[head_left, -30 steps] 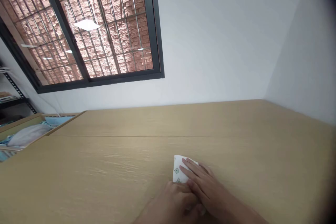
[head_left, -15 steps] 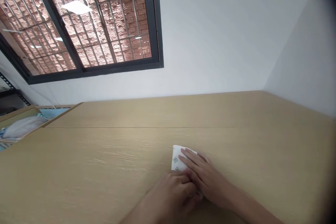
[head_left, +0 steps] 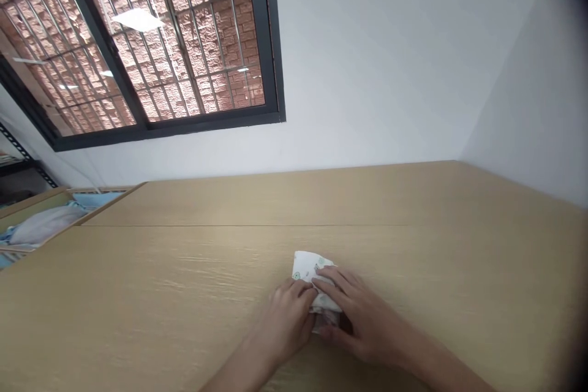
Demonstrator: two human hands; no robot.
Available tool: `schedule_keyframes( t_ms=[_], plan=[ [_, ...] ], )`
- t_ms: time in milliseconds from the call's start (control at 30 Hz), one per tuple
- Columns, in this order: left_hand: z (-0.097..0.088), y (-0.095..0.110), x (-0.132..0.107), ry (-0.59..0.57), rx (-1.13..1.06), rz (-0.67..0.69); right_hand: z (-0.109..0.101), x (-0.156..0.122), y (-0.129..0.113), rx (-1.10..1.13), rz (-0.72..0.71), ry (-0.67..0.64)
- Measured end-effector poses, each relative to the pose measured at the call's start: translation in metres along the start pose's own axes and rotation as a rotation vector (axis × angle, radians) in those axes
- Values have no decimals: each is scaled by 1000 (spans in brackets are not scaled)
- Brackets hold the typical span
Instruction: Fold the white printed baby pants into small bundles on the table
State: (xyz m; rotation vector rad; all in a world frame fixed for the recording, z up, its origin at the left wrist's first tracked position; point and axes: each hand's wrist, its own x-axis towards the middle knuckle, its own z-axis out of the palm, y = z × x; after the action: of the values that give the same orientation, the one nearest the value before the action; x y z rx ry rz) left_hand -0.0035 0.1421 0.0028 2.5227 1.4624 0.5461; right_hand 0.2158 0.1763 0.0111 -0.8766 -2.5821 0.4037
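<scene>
A small white folded piece with green prints [head_left: 304, 261] lies on the wooden table, soft-looking like cloth or a diaper; its exact kind is unclear. Curled fingers of my left hand [head_left: 287, 318] pinch its left near side. From the right, my right hand [head_left: 367, 315] lays its fingers over the top, thumb low at the near end. Between the two hands a crumpled, partly see-through part [head_left: 327, 320] shows under the near fold. My fingers hide much of the middle and right side.
The light wooden tabletop [head_left: 184, 288] has a seam across its far part. At left, an open box [head_left: 68, 228] holds a pale bag [head_left: 43, 225] and blue material. A white wall [head_left: 367, 73] and a barred window [head_left: 184, 43] stand behind.
The white piece has shifted slightly left and its near end is now folded and more visible. My left hand has moved up and left; the right-hand thumb has dropped away from the fingers.
</scene>
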Motion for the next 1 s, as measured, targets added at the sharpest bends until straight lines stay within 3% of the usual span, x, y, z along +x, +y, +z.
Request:
schedule_keyframes(
  t_ms=[233,333,467,633,733,1000],
  plan=[
    [-8,-3,2,26,-147,-31,3,2,0,-38,13,27],
    [-20,-10,1,101,-165,0,2,2,0,-27,22,42],
    [-30,-21,1,167,-155,-77,-2,0,-1,-7,86,60],
    [-19,-26,6,156,-170,-267,-6,4,-1,41,113,227],
    [-10,-25,8,157,-165,-295,-5,6,2,15,174,296],
    [1,-21,9,112,-254,-272,-5,1,9,31,241,203]
  ],
)
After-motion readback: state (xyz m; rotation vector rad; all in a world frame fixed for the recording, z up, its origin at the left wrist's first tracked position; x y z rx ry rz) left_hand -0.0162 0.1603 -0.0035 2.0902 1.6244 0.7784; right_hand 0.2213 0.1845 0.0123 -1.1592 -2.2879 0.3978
